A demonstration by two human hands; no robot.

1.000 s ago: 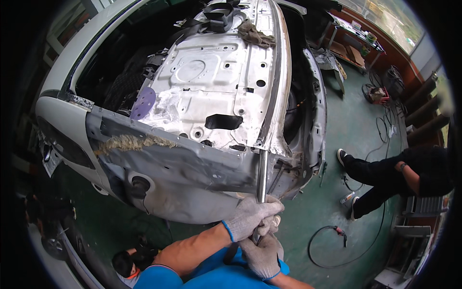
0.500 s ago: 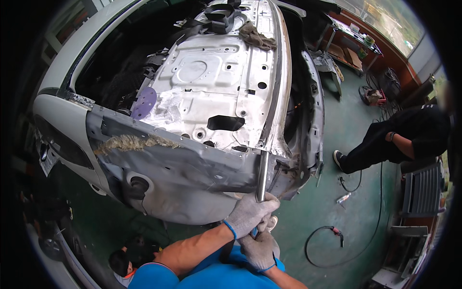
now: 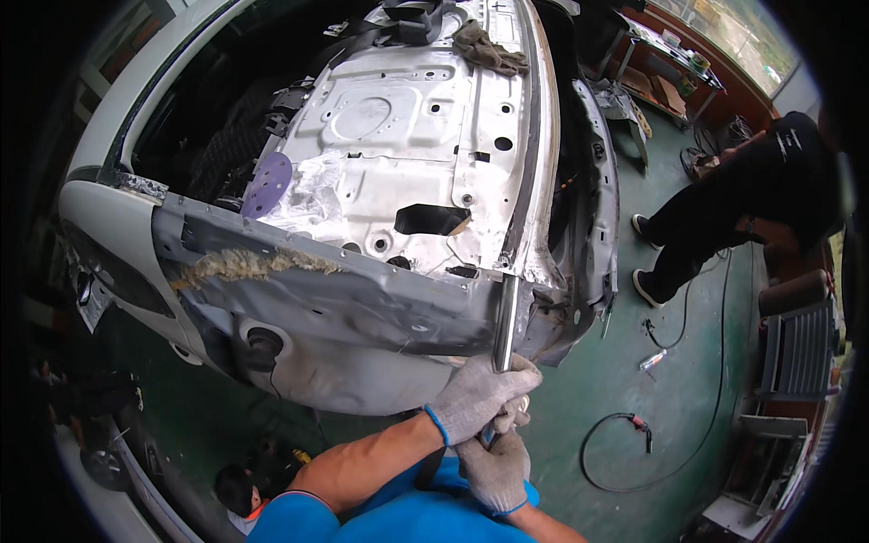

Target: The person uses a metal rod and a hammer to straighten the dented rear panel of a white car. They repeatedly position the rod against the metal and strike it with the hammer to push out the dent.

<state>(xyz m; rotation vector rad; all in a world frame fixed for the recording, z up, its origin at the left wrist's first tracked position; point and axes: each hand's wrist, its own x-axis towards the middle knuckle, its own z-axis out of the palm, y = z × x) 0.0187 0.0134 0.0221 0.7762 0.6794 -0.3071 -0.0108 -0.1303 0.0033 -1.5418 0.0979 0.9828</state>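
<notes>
Gloved grips close around a metal bar (image 3: 507, 317) — left hand (image 3: 482, 395) farther, right hand (image 3: 496, 472) nearer — the bar's far end at the stripped car body's (image 3: 380, 312) near edge. Likely stiff, heavy and slick, it seems best held two-handed toward its near end.

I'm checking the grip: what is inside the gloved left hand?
A shiny metal bar: it emerges from the gloved left hand and runs up toward the car body. The stretch inside the fist is covered and cannot be seen.
</notes>
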